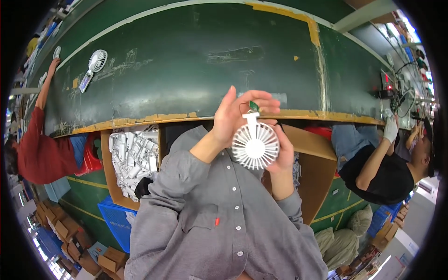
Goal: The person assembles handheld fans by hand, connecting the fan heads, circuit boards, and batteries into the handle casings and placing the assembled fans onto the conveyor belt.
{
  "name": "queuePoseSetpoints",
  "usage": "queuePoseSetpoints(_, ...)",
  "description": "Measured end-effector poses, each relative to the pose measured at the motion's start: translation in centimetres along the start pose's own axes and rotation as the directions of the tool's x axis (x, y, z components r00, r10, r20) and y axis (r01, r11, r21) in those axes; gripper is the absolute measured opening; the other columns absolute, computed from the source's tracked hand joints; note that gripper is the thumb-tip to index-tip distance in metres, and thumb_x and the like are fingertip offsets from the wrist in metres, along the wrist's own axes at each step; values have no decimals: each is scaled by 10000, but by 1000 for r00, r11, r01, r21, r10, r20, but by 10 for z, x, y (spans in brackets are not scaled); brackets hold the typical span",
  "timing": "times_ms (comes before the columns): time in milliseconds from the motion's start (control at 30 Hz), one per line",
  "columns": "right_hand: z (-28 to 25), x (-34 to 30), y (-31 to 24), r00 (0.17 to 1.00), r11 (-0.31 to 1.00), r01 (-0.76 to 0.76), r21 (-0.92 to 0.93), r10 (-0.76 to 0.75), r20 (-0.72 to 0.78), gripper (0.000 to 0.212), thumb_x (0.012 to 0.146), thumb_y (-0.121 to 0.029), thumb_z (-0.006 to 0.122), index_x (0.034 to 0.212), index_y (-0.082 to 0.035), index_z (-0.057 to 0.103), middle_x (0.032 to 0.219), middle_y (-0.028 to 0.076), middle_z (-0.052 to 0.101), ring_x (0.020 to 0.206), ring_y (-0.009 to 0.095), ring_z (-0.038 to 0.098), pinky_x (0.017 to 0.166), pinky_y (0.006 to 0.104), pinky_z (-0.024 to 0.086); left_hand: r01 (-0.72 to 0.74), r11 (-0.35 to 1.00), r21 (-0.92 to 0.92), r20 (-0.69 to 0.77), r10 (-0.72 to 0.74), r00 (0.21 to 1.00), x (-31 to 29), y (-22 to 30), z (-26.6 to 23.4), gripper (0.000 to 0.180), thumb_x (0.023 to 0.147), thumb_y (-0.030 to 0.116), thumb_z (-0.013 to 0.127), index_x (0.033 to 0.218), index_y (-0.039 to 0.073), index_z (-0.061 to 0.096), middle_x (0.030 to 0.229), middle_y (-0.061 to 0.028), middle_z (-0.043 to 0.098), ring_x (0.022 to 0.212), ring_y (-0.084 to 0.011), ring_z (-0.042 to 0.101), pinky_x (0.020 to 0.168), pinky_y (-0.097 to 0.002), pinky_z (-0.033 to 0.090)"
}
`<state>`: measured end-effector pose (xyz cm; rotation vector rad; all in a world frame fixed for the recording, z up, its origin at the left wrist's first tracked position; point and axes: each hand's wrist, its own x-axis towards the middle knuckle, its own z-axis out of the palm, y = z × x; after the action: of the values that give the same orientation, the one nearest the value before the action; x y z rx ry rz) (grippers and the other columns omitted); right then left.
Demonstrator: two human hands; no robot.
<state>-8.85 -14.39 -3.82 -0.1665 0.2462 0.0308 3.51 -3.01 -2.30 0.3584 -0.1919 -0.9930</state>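
Two cardboard boxes flanked the wearer below the near edge of the surface (186,70): left box (107,158) heaped with white parts (133,151), too many and too jumbled to count; right box (317,186) partly blocked by the right forearm, its contents mostly hidden. One blue crate (115,224) stood beneath the left box. Two co-workers: one in dark red (46,149) at left, one in black (382,172) at right.

White fan (255,147), one, held before the wearer's chest, near the surface edge. Right hand (282,151): grip clamped on the fan's right rim, fingers partly hidden behind it. Left hand (228,116): thumb and fingers apart, extended behind the neck; could not tell whether they touched it. One small green board (254,106) sat at the neck's end, with thin wire.

A second fan (94,67) lay at upper left. Fan head round, slatted, apparently plastic; surface smooth, dark green, scuffed, edged with ragged yellowish tape (140,120). Wearer's shirt (210,196) grey, woven, buttoned.
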Motion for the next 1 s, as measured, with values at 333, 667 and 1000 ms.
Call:
queuePoseSetpoints(333, -39, 9, -225, 829, -633, -236, -737, -527, 187, 306, 1005, -263, 498, 844, -13, 571, 655, 51, 581, 619, 130, 560, 552, 301, 422, 304, -283, 909, 118, 878, 463, -49, 237, -107, 692, 757, 298, 766, 1299, -9, 465, 1283, -189, 507, 1199, -320, 493, 997, -401, 419)
queuePoseSetpoints(667, -58, 85, -277, 591, -773, -622, -124, -567, 573, 460, 933, -317, 550, 1249, 16, 515, 1146, 198, 589, 1071, 376, 551, 917, 465, 428, 892, -241, 382, -149, 937, 317, -126, 368, -190, 1004, 697, 555, 738, 1454, 53, 308, 1454, -222, 358, 1370, -389, 304, 1097, -616, 190)
queuePoseSetpoints(1000, 36, 73, -26, 827, -611, 219, -760, -298, 478, 767, 733, -143, 729, 1388, 28, 368, 1369, 220, 424, 1278, 365, 413, 1083, 417, 324, -229, 450, 864, -148, 659, 738, -35, 209, -64, 470, 994, 260, 499, 1381, 25, 373, 1265, -84, 536, 1139, -178, 563, 956, -347, 473)
